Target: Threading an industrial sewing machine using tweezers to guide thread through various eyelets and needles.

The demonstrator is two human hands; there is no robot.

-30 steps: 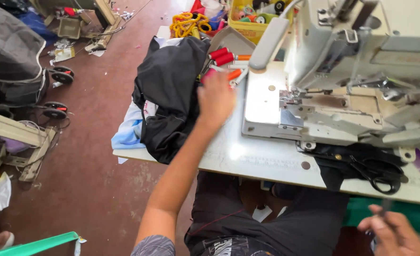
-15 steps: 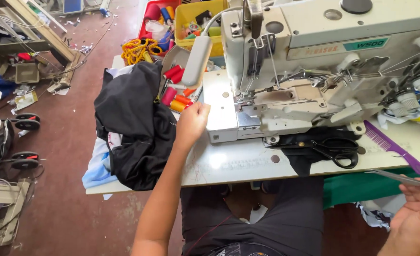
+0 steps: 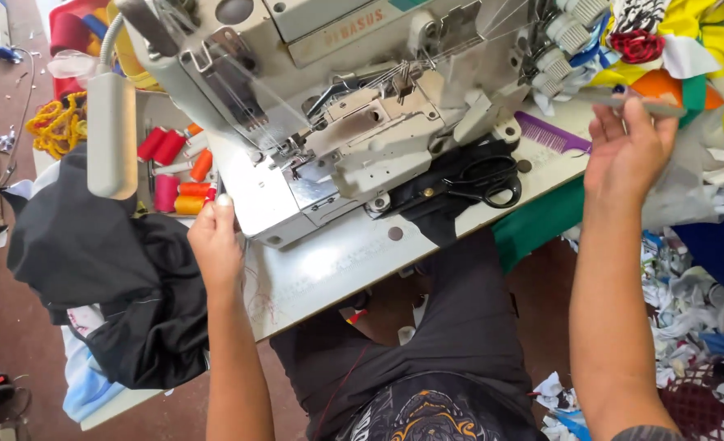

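Down at the sewing machine, the left hand rests at the front left corner of the machine bed, fingers curled loosely with nothing clearly gripped, just beside the heap of black fabric that hangs over the left edge of the tabletop. The right hand is raised to the right of the machine, fingers partly closed around a thin greyish strip; what kind of thing it is cannot be told. To do this well, I judge the left hand should keep the black fabric from sliding off while the right hand keeps a light, steady pinch, well clear of the needle area. Black scissors lie on dark cloth in front of the machine, near a purple comb. Red and orange thread spools lie behind the left hand. A pale label strip with coloured lettering sits along the machine's upper body.
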